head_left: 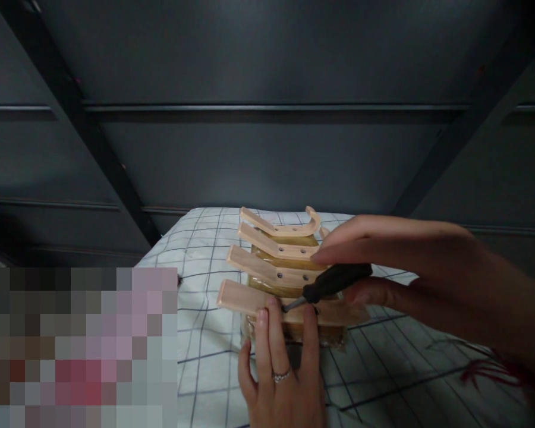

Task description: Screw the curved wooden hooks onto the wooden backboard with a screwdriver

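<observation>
Several pale wooden hook-shaped strips (pixel 249 297) lie in a row across a yellowish-brown piece covered in clear plastic (pixel 294 331). Dark screws or screw holes show in pairs along them. My left hand (pixel 285 380), wearing a ring, rests spread fingertips on the nearest strip. A screwdriver (pixel 339 280) with a black handle slants down to the left, its tip at the dark screw spot beside my left fingers. My right hand (pixel 392 261) has thumb and fingers around that handle from the right; part of the grip is hidden.
Everything lies on a white cloth with dark checked lines (pixel 205 249). A dark grey panelled wall (pixel 267 160) with metal bars rises just behind it. At lower left, a blurred-out patch (pixel 84 351) hides what is there. Red threads (pixel 485 368) hang near my right wrist.
</observation>
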Available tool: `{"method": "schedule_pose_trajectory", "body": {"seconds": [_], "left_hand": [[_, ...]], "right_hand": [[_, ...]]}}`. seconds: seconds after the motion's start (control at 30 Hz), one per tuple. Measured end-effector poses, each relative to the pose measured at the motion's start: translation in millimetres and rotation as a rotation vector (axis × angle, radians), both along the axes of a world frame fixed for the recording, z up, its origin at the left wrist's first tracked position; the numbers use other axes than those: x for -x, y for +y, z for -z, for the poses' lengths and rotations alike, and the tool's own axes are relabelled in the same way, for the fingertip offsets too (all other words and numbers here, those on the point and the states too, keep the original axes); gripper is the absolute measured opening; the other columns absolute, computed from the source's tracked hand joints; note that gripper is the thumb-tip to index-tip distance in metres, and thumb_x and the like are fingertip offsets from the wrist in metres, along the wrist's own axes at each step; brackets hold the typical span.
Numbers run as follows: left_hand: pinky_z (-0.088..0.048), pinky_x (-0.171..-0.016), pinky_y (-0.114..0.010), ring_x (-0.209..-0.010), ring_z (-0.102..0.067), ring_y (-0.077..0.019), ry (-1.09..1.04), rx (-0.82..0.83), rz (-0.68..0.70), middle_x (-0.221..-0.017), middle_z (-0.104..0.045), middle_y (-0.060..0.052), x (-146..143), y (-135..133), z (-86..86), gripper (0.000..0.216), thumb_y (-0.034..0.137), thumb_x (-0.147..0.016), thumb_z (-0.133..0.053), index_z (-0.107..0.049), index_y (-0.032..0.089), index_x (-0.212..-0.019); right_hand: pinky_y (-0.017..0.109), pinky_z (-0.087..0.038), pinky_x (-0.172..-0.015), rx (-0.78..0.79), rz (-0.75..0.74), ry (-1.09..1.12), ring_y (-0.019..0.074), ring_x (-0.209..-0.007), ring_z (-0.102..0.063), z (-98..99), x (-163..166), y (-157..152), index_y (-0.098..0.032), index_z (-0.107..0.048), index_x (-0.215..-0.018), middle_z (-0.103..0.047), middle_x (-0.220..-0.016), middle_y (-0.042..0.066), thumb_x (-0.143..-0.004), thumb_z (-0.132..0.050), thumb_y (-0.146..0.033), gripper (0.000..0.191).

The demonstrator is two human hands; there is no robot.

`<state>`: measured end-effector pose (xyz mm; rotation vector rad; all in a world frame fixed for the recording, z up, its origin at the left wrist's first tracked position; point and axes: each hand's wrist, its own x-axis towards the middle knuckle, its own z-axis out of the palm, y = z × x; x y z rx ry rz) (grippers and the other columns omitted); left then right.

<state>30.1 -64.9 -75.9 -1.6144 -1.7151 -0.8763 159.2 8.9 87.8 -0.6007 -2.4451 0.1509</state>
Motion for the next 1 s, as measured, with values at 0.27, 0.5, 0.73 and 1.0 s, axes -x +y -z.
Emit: {"method": "schedule_pose_trajectory", "body": {"seconds": [0.27,0.5,0.73,1.0], "left_hand": [[-0.033,-0.091,-0.039,-0.120,-0.043,-0.0229,-0.011,-0.013,-0.005,-0.130,-0.050,-0.010,-1,1,0.9,0.057,0.020,-0.086,-0.047,-0.032,0.032,-0.140],[-0.030,-0.093,-0.040,-0.125,-0.038,-0.0241,-0.007,-0.008,0.005,-0.132,-0.047,-0.011,-1,0,-0.3,0.060,0.021,-0.086,-0.048,-0.029,0.032,-0.142],[-0.031,-0.092,-0.041,-0.124,-0.038,-0.0248,0.019,0.008,0.003,-0.133,-0.046,-0.013,0,-1,-0.6,0.061,0.020,-0.087,-0.045,-0.025,0.031,-0.143],[-0.030,-0.093,-0.040,-0.124,-0.038,-0.0241,0.010,0.016,0.005,-0.132,-0.046,-0.013,0,0,-0.4,0.061,0.023,-0.087,-0.048,-0.025,0.031,-0.143]], "right_hand": [[0.021,-0.050,-0.062,-0.036,0.077,0.041,0.0105,-0.066,-0.064,2.3,2,1,-0.023,-0.065,-0.098,-0.069,-0.084,-0.002,-0.085,-0.058,-0.022,0.015],[0.021,-0.043,-0.041,-0.004,0.230,0.144,0.0111,-0.047,-0.059,2.9,16,-2,-0.020,-0.063,-0.075,-0.067,-0.061,-0.002,-0.084,-0.059,-0.039,0.021],[0.023,-0.044,-0.048,-0.058,0.254,0.148,0.0112,-0.050,-0.057,6.4,22,-1,-0.019,-0.062,-0.072,-0.065,-0.063,-0.001,-0.084,-0.060,-0.040,0.024],[0.020,-0.052,-0.074,-0.040,0.074,0.065,0.0145,-0.088,-0.068,14.2,23,-1,-0.015,-0.061,-0.112,-0.072,-0.104,0.006,-0.087,-0.053,-0.012,0.027]]}}
